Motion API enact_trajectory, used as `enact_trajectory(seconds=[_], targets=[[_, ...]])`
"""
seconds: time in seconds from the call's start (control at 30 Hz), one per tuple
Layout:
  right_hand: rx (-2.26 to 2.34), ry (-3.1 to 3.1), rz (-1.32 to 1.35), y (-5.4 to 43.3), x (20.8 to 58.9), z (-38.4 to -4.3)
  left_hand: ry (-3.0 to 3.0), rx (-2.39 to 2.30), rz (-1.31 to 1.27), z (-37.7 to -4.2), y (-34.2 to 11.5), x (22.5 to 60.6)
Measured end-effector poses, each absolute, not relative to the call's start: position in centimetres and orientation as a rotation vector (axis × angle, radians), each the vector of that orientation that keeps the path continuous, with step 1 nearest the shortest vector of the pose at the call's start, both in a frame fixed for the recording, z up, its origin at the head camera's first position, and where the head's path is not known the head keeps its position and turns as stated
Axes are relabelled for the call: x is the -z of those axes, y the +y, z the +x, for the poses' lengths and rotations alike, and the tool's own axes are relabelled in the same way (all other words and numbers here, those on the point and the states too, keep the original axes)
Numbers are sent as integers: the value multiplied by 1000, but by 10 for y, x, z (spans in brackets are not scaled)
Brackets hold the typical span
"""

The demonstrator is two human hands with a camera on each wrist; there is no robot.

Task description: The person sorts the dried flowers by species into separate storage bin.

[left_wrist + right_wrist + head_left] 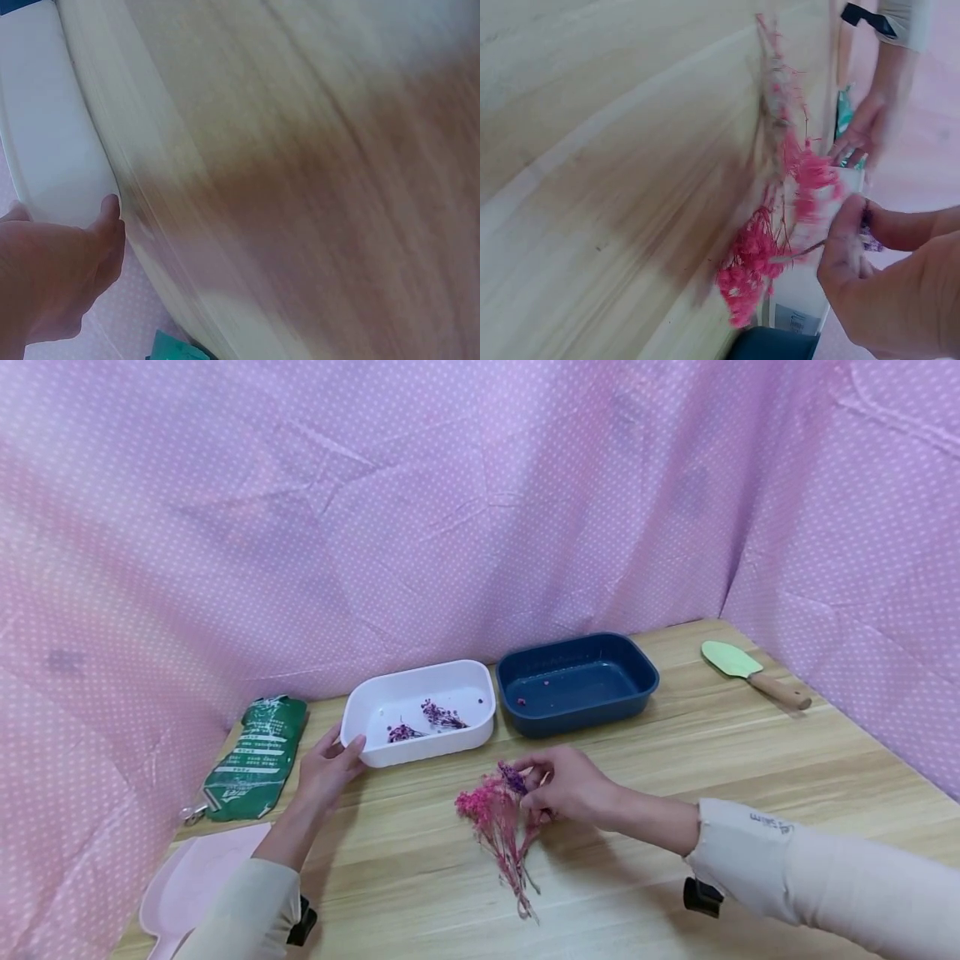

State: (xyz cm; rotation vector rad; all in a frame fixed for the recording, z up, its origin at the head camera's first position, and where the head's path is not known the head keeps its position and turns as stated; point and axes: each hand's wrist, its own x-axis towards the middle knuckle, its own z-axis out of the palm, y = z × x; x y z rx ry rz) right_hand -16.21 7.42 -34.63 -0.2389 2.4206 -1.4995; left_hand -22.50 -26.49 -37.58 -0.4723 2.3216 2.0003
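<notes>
My left hand holds the left end of a white plastic basin, its thumb along the near corner. Two small purple dried-flower sprigs lie inside the basin. My right hand pinches another purple dried-flower sprig between thumb and fingers; in the right wrist view its thin stem sticks out beyond the fingertips. Just beneath that hand is a bunch of pink dried flowers on the table, blossoms pointing away from me and stems towards me.
A dark blue basin stands right of the white one, with a few purple bits inside. Farther right lies a green trowel with a wooden handle. On the left are a green printed bag and a pink dustpan-like tray. Pink dotted cloth hangs behind.
</notes>
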Motion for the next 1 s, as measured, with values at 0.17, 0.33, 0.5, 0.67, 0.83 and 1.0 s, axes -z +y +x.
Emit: enact_trajectory(seconds=[0.17,0.33,0.5,0.67,0.83,1.0], targets=[[1650,2316,-181,82,342,-165,2320,-2001,-490,-225,-264,374],[1785,2112,-149,86,342,-167,2319,-1997,-478,-224,-264,374],[1885,2060,-190,88,335,-171,2348,-1973,-466,-224,-264,375],[1987,1987,-274,87,320,-183,2340,-1994,-460,-226,-265,376],[2111,1867,-319,85,306,-198,2337,-1981,-471,-226,-265,377],[2213,1819,-301,78,299,-218,2329,-1980,-490,-226,-265,375]])
